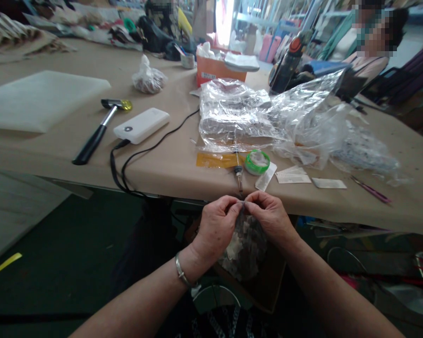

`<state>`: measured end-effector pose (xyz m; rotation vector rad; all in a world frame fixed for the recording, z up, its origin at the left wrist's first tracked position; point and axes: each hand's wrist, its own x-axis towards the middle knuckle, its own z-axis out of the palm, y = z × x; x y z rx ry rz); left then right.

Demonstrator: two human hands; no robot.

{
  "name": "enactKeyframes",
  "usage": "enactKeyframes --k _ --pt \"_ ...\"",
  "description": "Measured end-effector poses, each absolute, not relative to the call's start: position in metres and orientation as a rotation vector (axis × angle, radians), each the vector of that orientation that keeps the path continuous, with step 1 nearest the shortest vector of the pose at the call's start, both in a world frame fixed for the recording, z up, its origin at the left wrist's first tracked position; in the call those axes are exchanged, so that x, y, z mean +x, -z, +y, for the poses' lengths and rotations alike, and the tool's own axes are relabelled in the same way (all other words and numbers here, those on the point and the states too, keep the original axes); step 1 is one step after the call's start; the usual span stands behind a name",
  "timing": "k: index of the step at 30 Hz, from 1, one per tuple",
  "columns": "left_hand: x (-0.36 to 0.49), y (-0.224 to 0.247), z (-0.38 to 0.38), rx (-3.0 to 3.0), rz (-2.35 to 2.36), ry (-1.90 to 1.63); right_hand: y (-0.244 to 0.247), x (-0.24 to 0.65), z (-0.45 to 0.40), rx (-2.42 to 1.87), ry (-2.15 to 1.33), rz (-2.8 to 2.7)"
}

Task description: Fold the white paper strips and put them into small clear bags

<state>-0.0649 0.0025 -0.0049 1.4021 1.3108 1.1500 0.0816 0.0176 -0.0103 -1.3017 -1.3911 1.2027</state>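
Note:
My left hand point(216, 224) and my right hand point(270, 217) meet just off the table's front edge, thumbs and forefingers pinched close together. What they hold between the fingertips is too small to make out. Right beyond them, a slim pen-like tool point(238, 174) with a dark collar points toward me at the table edge. Beside it lie a green-rimmed round container point(257, 162) and small white labels point(293, 175). Beneath my hands is a brown box point(268, 281) with a clear bag of pale scraps point(245, 249).
Crumpled clear plastic bags point(239, 112) cover the table's middle. A hammer point(100, 134), a white power bank point(141, 126) with a black cable, and a white board point(45, 101) lie left. Purple-handled scissors point(372, 190) lie right. An orange box point(218, 70) and a person point(368, 56) are behind.

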Motion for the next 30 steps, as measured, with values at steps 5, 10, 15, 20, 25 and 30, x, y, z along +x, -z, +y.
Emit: enactKeyframes --k 5,10,15,20,25,30 --pt "-0.065 0.007 0.005 1.486 1.323 -1.163 0.006 0.078 0.019 -1.345 -1.085 -1.461" --pt "-0.064 0.009 0.008 1.498 1.333 -1.18 0.005 0.078 0.02 -1.358 -0.961 -1.536" --pt "-0.064 0.01 0.011 1.484 1.337 -1.191 0.006 0.078 0.022 -1.363 -0.929 -1.548" --pt "-0.064 0.012 0.012 1.483 1.337 -1.183 0.006 0.076 0.023 -1.368 -0.9 -1.557" --pt "-0.062 0.013 0.015 1.444 1.329 -1.198 0.005 0.074 0.025 -1.362 -0.868 -1.525" --pt "-0.062 0.011 0.015 1.44 1.329 -1.193 0.007 0.074 0.024 -1.351 -0.858 -1.529"
